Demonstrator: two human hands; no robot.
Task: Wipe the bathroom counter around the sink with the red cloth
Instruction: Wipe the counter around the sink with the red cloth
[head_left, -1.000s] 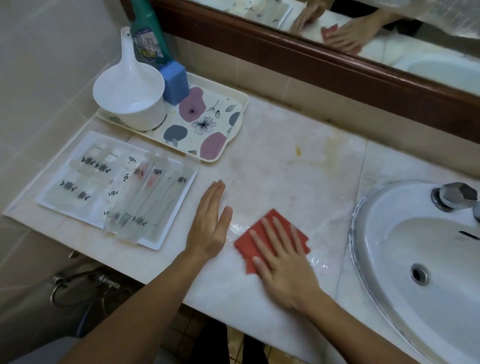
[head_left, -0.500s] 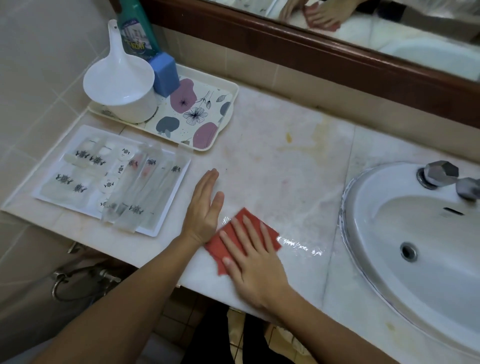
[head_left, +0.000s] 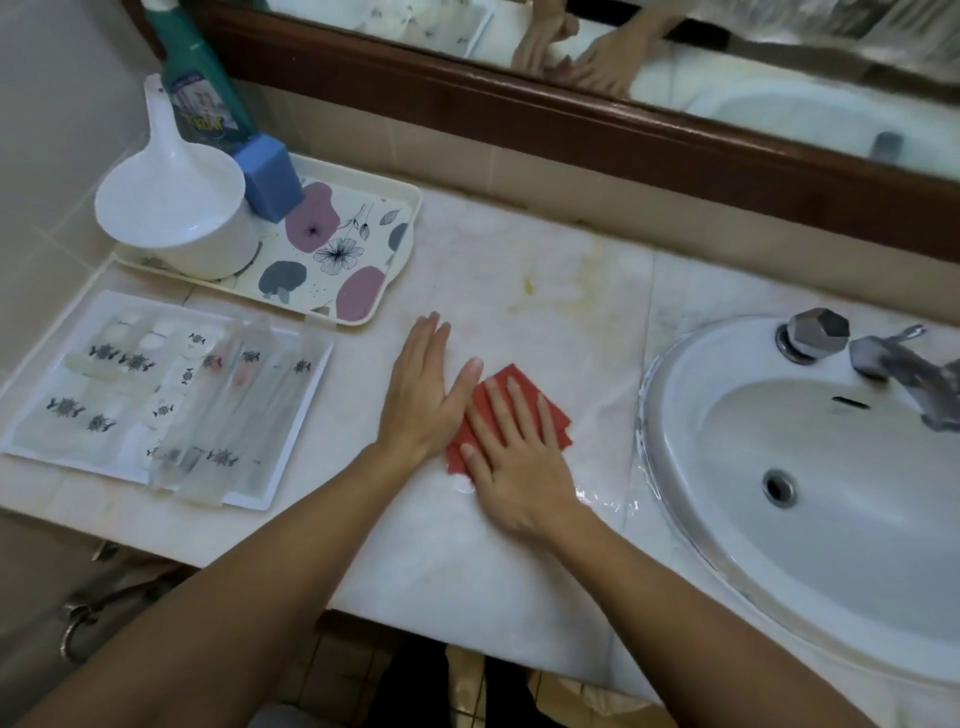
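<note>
The person is leaning over the marble counter (head_left: 519, 249) with both forearms reaching in. The right hand (head_left: 511, 465) is lying flat on the red cloth (head_left: 550, 415), fingers straight and slightly spread, pressing it down rather than gripping it. The cloth is sitting on the counter between the trays and the sink (head_left: 810, 467), nearer the front edge, with a wet sheen showing on the stone just to its right. The left hand (head_left: 423, 397) is resting palm down on the bare counter just beside the cloth, fingers straight and together, holding nothing; its thumb is touching or nearly touching the cloth's edge, I cannot tell which. At the far left a flowered tray (head_left: 358, 280) is carrying a white scoop (head_left: 176, 208), a blue block (head_left: 270, 176) and a green bottle (head_left: 200, 88). In front of it a white tray (head_left: 78, 312) is holding clear packets (head_left: 208, 415). A metal tap (head_left: 904, 364) is standing at the sink's back rim, and a wood-framed mirror (head_left: 571, 114) is reflecting the hands.
</note>
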